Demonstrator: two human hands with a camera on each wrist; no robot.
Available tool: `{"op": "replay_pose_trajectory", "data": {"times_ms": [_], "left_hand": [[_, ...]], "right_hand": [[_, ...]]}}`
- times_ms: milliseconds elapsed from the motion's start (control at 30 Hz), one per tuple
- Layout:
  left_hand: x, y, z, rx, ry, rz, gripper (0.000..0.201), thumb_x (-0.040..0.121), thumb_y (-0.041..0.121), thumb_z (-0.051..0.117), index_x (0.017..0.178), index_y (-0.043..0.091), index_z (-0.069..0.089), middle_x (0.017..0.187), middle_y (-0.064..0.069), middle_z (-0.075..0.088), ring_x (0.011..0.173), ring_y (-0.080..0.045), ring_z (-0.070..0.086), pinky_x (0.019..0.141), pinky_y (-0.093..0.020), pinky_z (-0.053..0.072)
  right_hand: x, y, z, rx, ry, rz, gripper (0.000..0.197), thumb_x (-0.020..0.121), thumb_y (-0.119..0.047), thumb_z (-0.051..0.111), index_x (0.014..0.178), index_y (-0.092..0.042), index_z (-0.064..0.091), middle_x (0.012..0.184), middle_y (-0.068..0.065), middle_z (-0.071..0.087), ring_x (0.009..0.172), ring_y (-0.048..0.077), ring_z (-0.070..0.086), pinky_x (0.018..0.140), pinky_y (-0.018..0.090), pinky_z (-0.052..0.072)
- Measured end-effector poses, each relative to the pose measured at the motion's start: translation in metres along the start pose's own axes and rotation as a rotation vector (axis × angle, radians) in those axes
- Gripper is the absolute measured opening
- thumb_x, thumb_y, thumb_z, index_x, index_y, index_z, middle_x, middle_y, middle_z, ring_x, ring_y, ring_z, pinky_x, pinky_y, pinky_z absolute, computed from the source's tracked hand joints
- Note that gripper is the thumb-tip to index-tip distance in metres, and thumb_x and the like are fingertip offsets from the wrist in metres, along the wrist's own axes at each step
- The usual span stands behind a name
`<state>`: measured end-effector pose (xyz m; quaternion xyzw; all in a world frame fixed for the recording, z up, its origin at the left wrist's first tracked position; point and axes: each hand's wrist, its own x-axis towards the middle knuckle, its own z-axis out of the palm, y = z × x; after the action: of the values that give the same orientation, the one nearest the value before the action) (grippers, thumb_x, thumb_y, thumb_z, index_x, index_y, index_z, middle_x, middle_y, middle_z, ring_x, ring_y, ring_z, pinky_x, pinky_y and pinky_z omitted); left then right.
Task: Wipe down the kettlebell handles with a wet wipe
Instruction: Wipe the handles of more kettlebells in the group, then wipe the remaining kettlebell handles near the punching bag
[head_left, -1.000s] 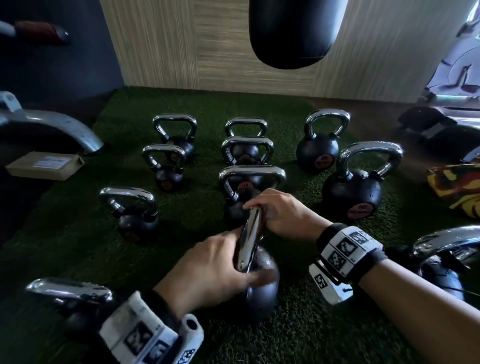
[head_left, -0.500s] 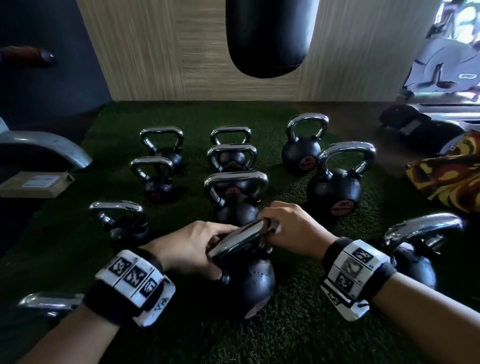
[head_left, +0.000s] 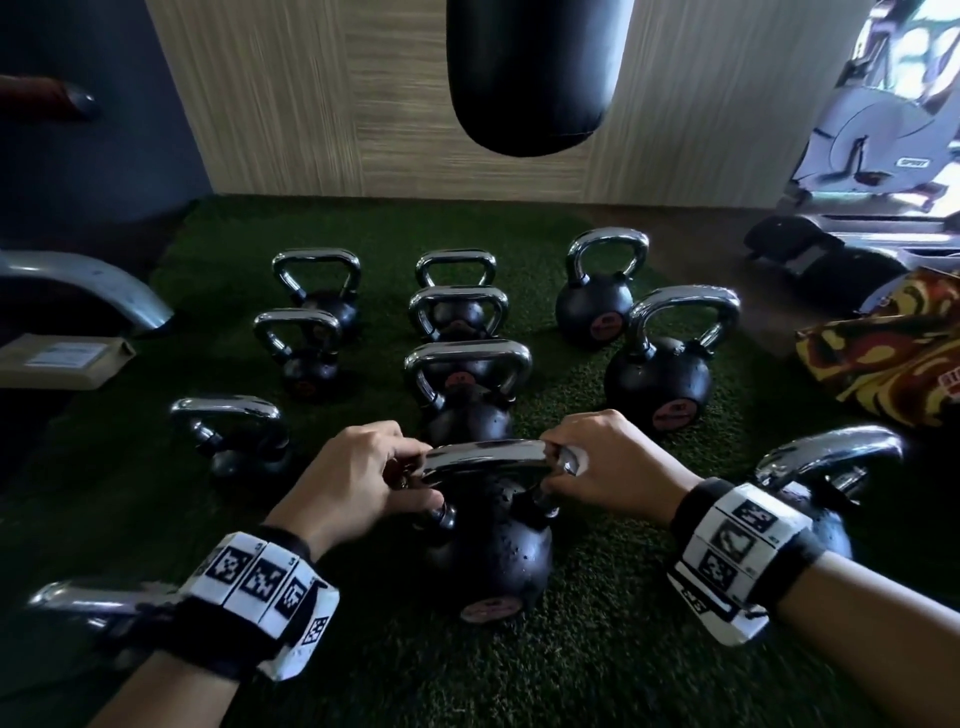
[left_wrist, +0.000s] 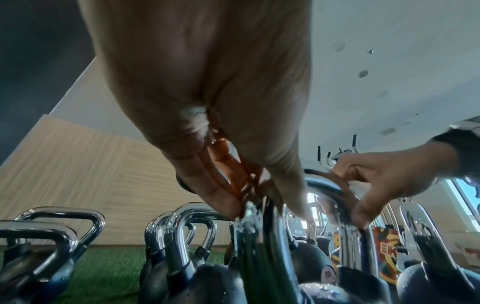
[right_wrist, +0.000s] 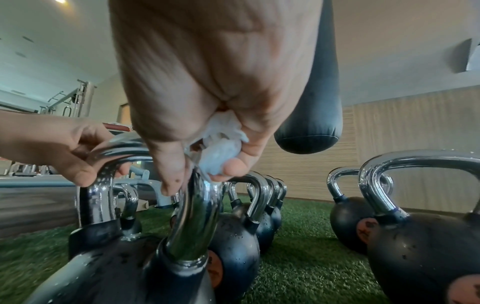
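Kettlebell handle (head_left: 485, 457) gripped by left hand (head_left: 353, 480); right hand (head_left: 610, 467) pinches half-hidden wet wipe (right_wrist: 221, 144).

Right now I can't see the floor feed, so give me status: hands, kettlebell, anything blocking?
Left hand grips handle. Right hand pinches wet wipe on its right corner. Kettlebell upright on turf. Nothing blocking.
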<state>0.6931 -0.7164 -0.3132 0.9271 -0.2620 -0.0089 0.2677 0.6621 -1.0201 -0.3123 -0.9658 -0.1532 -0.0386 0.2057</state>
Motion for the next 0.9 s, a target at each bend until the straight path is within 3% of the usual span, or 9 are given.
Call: {"op": "replay_pose_trajectory", "data": {"times_ms": [167, 233, 367, 433, 533, 633, 733, 800, 900], "left_hand": [[-0.003, 0.011, -0.003, 0.041, -0.064, -0.082, 0.038, 0.074, 0.063, 0.082, 0.104, 0.044, 0.068, 0.097, 0.016, 0.058, 0.089, 0.000, 0.059, 0.080, -0.026, 0.049], [-0.002, 0.023, -0.003, 0.120, -0.089, -0.092, 0.059, 0.079, 0.060, 0.079, 0.132, 0.041, 0.062, 0.114, 0.020, 0.057, 0.105, -0.004, 0.061, 0.092, -0.030, 0.050], [0.004, 0.080, 0.014, -0.005, 0.174, 0.084, 0.067, 0.088, 0.044, 0.075, 0.150, 0.034, 0.050, 0.132, 0.017, 0.055, 0.122, -0.009, 0.054, 0.102, -0.025, 0.044], [0.014, 0.117, 0.036, -0.201, 0.205, 0.171, 0.058, 0.088, 0.037, 0.076, 0.143, 0.038, 0.057, 0.125, 0.019, 0.056, 0.113, -0.003, 0.056, 0.096, -0.018, 0.041], [0.038, 0.161, 0.094, -0.487, 0.081, 0.182, 0.056, 0.086, 0.029, 0.079, 0.139, 0.035, 0.062, 0.120, 0.016, 0.061, 0.102, -0.001, 0.061, 0.093, -0.023, 0.049], [0.059, 0.186, 0.162, -0.652, -0.118, 0.052, 0.072, 0.083, 0.026, 0.081, 0.148, 0.027, 0.051, 0.131, 0.006, 0.061, 0.108, -0.007, 0.064, 0.097, -0.024, 0.051], [0.079, 0.215, 0.227, -0.738, -0.273, -0.114, 0.097, 0.079, 0.034, 0.086, 0.158, 0.017, 0.034, 0.151, -0.006, 0.050, 0.133, -0.021, 0.054, 0.110, -0.029, 0.041], [0.091, 0.234, 0.265, -0.814, -0.247, -0.201, 0.109, 0.072, 0.043, 0.090, 0.158, 0.013, 0.032, 0.152, -0.008, 0.049, 0.139, -0.025, 0.050, 0.114, -0.032, 0.038], [0.106, 0.262, 0.309, -0.936, -0.037, -0.308, 0.115, 0.054, 0.066, 0.090, 0.149, 0.019, 0.045, 0.143, -0.003, 0.059, 0.131, -0.022, 0.058, 0.115, -0.041, 0.045]], "right_hand": [[-0.003, -0.004, -0.006, -0.014, -0.033, 0.079, 0.035, 0.073, -0.034, 0.087, 0.105, -0.025, 0.076, 0.093, -0.013, 0.066, 0.090, 0.008, 0.060, 0.082, 0.023, 0.049], [-0.013, 0.000, -0.012, 0.044, -0.037, 0.176, 0.047, 0.071, -0.037, 0.091, 0.114, -0.031, 0.075, 0.104, -0.015, 0.070, 0.096, 0.004, 0.064, 0.086, 0.020, 0.050], [-0.055, 0.004, -0.029, 0.782, 0.103, 0.615, 0.039, 0.083, -0.002, 0.081, 0.120, -0.010, 0.070, 0.093, 0.005, 0.073, 0.065, 0.013, 0.064, 0.058, 0.025, 0.051], [-0.084, 0.007, -0.045, 1.115, 0.209, 0.772, 0.039, 0.086, 0.010, 0.068, 0.125, 0.006, 0.064, 0.096, 0.020, 0.069, 0.063, 0.016, 0.063, 0.062, 0.029, 0.051], [-0.136, 0.023, -0.078, 1.310, 0.335, 0.819, 0.062, 0.063, -0.003, 0.083, 0.119, 0.009, 0.062, 0.102, 0.025, 0.057, 0.082, 0.028, 0.058, 0.075, 0.033, 0.054], [-0.177, 0.033, -0.108, 1.106, 0.426, 0.832, 0.045, 0.076, 0.012, 0.069, 0.121, 0.004, 0.069, 0.125, 0.029, 0.069, 0.102, 0.033, 0.060, 0.088, 0.042, 0.055], [-0.207, 0.046, -0.132, 0.712, 0.445, 0.875, 0.042, 0.088, 0.011, 0.069, 0.120, -0.016, 0.075, 0.110, 0.015, 0.078, 0.081, 0.016, 0.066, 0.057, 0.022, 0.053], [-0.212, 0.059, -0.144, 0.554, 0.418, 0.869, 0.039, 0.087, 0.003, 0.075, 0.111, -0.027, 0.079, 0.104, 0.011, 0.079, 0.074, 0.011, 0.064, 0.054, 0.020, 0.050], [-0.202, 0.076, -0.156, 0.531, 0.423, 0.809, 0.032, 0.080, -0.012, 0.084, 0.109, -0.026, 0.080, 0.102, 0.008, 0.080, 0.083, 0.024, 0.072, 0.075, 0.042, 0.059]]}}
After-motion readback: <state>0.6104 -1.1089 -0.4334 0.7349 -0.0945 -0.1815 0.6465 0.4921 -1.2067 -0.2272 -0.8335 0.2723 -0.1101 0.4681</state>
